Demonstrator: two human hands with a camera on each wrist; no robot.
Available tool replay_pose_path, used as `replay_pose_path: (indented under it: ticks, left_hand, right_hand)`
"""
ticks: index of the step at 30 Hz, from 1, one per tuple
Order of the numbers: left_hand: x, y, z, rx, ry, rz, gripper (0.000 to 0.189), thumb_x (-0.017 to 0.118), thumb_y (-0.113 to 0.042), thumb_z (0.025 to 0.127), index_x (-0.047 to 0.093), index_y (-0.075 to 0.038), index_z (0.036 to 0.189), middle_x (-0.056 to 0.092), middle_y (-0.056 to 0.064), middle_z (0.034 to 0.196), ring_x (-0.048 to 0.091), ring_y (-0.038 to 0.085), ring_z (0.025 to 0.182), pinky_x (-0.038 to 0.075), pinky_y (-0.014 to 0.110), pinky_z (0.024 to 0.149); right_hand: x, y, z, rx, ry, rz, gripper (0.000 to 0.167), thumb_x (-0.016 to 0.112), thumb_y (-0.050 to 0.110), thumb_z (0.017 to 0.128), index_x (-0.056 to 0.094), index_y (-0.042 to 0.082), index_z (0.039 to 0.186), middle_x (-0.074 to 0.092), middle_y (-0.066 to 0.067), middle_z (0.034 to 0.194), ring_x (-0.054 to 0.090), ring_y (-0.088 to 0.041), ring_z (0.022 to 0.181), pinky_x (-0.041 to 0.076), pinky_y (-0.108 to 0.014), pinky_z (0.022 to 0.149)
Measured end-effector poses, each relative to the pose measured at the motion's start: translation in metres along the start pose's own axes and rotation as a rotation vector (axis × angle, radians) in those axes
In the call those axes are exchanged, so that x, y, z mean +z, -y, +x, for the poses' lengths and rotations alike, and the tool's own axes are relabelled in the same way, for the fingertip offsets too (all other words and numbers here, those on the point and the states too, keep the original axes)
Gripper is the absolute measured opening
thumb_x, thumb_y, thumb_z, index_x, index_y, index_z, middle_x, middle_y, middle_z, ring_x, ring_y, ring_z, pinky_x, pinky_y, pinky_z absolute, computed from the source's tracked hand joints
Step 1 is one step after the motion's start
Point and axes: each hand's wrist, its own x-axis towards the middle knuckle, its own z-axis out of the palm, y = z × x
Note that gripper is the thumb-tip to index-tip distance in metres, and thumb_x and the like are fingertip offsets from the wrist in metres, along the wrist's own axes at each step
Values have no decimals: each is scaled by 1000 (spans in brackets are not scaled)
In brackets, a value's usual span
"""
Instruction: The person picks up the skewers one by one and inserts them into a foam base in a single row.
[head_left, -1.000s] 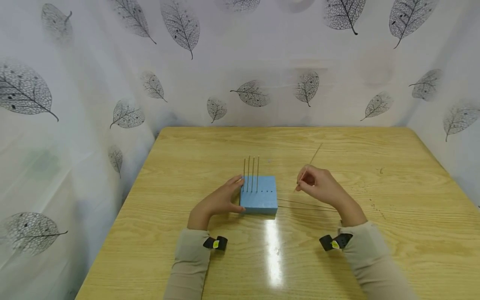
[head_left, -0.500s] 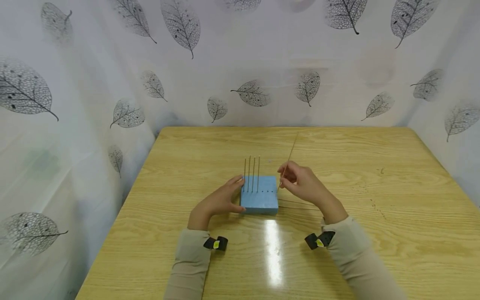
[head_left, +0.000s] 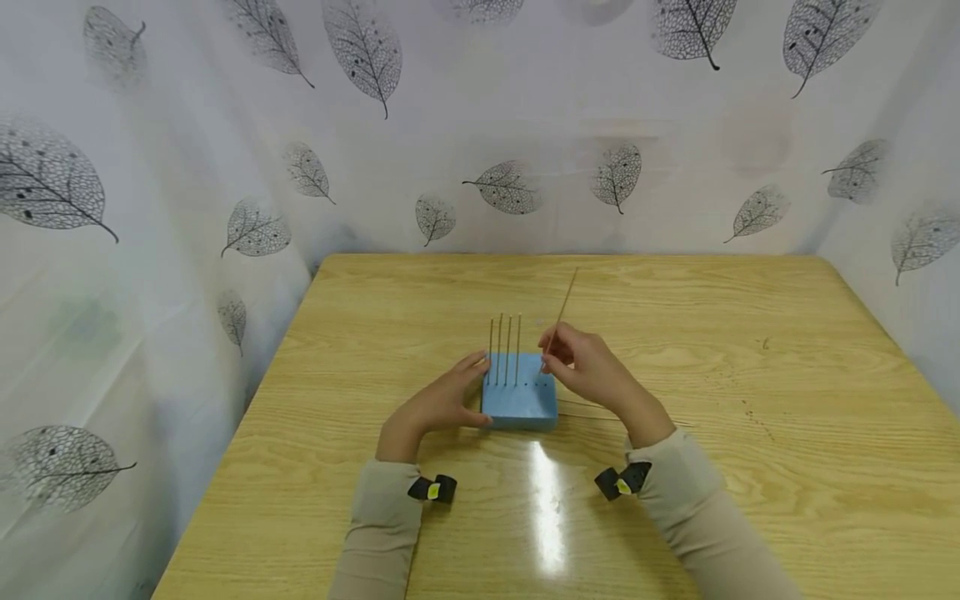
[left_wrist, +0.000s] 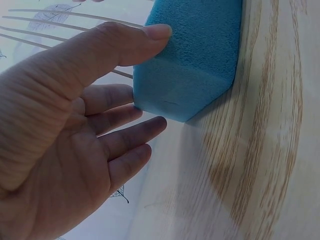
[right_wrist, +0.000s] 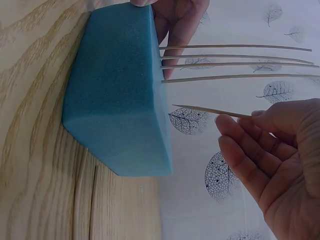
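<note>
A blue foam block lies on the table with several thin wooden skewers standing in a row in its left half. Dark holes continue the row to the right. My left hand holds the block's left end, thumb at the front and fingers towards the back. Between thumb and fingertips my right hand pinches another skewer, tilted with its upper end leaning away to the right. In the right wrist view, this skewer's pointed tip is just short of the block's top face, apart from it.
Two more skewers lie on the wooden table, right of the block, partly under the right forearm. Small dark specks mark the table further right. A leaf-print curtain hangs behind and at the sides.
My right hand has moved left with its skewer, from beside the block to over its right part, and the skewer now stands steeper. The left hand and block stay in place.
</note>
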Motion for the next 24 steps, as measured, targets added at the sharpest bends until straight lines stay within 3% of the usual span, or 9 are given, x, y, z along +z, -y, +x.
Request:
replay_pose_path:
  ticks: [7,16,24]
  left_hand:
    - [1,1,1,-9,-10,-2,90,78,-18,78,24,3,147,13,16,156,17,32,142,24,46,112]
    - [2,2,2,-2,-19,8,91,79,-18,78,24,4,147,15,17,156,17,32,142,24,46,112]
    - [2,1,2,-24,-16,1,91,79,-19,78,24,1,148,14,15,157,16,29,142,23,44,112]
  right_hand:
    - [2,0,5,-35,-6,5,10,56,-5,91,55,0,99,63,-15,89,65,-18,75,55,-27,68]
    - [9,-4,7,-47,-8,-19,10,58,-7,88,55,-1,96,65,-11,84,66,-18,74,55,-26,66]
    - [16,-6,6,-39,45,-81,7,61,-5,88,60,-4,94,64,-8,83,63,-17,74,54,-28,65]
